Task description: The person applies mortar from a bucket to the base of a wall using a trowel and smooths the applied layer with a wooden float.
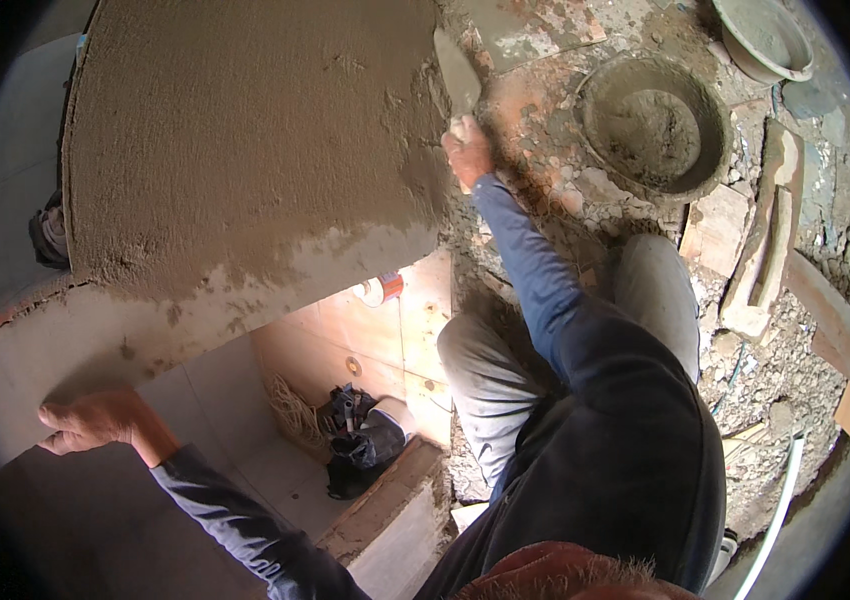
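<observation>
My right hand (469, 152) is closed on the handle of a trowel (458, 75). The trowel's blade lies along the right side of a wide slab (265, 130) coated in wet grey mortar, touching the rough border there. At the lower left, my left hand (100, 420) grips the slab's bare near edge (170, 325), with the thumb side on top; part of the fingers is hidden. The mortar looks smooth over most of the slab and thins out toward that near edge.
Right of the slab, a round basin (657, 130) holds mortar, with another basin (767, 40) beyond it. Rubble and wooden boards (770, 240) lie along the right. Below the slab are a can (378, 290), black bags (363, 460) and coiled cord (295, 415).
</observation>
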Motion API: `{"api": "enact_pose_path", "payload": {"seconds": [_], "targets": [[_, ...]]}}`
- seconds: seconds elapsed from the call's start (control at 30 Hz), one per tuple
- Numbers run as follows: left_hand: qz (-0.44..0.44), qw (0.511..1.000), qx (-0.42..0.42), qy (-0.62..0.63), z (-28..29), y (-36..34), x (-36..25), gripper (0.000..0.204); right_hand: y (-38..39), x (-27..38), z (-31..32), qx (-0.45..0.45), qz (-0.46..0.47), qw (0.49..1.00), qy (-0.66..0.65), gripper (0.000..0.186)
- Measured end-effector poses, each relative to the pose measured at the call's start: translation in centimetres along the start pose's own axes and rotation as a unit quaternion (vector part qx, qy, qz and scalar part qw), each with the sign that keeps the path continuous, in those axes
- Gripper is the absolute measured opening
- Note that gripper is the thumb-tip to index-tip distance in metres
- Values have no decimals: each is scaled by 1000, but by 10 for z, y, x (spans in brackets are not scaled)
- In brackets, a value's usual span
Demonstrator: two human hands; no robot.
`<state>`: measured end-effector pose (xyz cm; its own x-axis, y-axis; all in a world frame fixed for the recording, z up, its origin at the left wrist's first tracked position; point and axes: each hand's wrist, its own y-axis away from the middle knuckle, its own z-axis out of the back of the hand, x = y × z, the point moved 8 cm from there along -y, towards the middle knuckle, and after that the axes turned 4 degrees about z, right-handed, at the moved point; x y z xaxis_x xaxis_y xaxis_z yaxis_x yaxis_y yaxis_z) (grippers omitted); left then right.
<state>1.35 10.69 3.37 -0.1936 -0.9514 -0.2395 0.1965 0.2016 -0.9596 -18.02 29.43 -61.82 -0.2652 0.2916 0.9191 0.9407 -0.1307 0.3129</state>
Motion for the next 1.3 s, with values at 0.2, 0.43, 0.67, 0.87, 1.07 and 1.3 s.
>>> {"api": "enact_pose_path", "payload": {"seconds": [0.2,0.43,0.67,0.87,1.07,1.3], "targets": [[24,999,-37,-28,6,4,5,62,-17,27,56,79,-34,984,-153,39],[-4,999,-3,-37,6,-3,8,63,10,-61,27,178,-221,905,-317,53],[34,996,-40,-70,6,6,5,60,5,-99,-24,188,-289,882,-321,30],[1,999,-27,-42,3,6,1,57,-15,-41,-44,225,-208,879,-365,27],[2,1000,-24,7,6,1,6,59,41,11,-57,154,-126,965,-168,38],[-3,1000,9,22,2,-1,5,62,93,23,-3,216,-43,964,-152,52]]}}
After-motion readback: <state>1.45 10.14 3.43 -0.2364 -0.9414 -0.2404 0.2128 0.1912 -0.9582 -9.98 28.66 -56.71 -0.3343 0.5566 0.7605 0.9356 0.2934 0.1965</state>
